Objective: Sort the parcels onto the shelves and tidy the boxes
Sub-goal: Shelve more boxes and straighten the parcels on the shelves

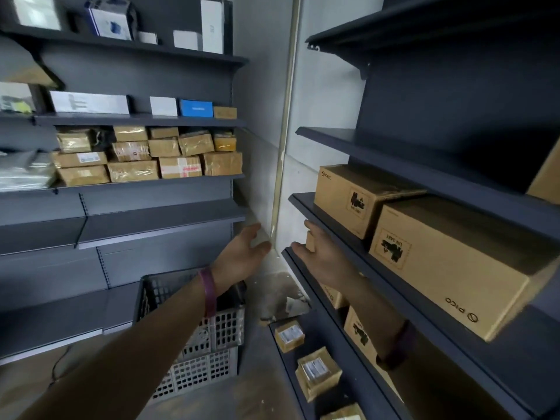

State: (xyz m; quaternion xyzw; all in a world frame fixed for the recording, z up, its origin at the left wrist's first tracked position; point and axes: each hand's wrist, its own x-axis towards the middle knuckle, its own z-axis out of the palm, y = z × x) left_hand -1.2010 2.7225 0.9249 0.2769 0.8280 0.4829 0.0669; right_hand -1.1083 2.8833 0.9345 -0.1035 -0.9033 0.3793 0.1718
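Fingers [257, 231] noted straight and wide on left hand [242, 253] and right hand [322, 259], holding nothing, shelf [298, 204] at 1 o'clock.

Both bare forearms reach forward from the lower edge of the view, drawing closer together toward the middle. The left hand [242, 253] has its palm turned inward, with the fingers straight and relaxed. The right hand [321, 257] faces it, showing its back, also with straight fingers. The hands are near each other but apart. A purple wristband [208, 294] circles the left wrist and a darker wristband [397, 348] the right
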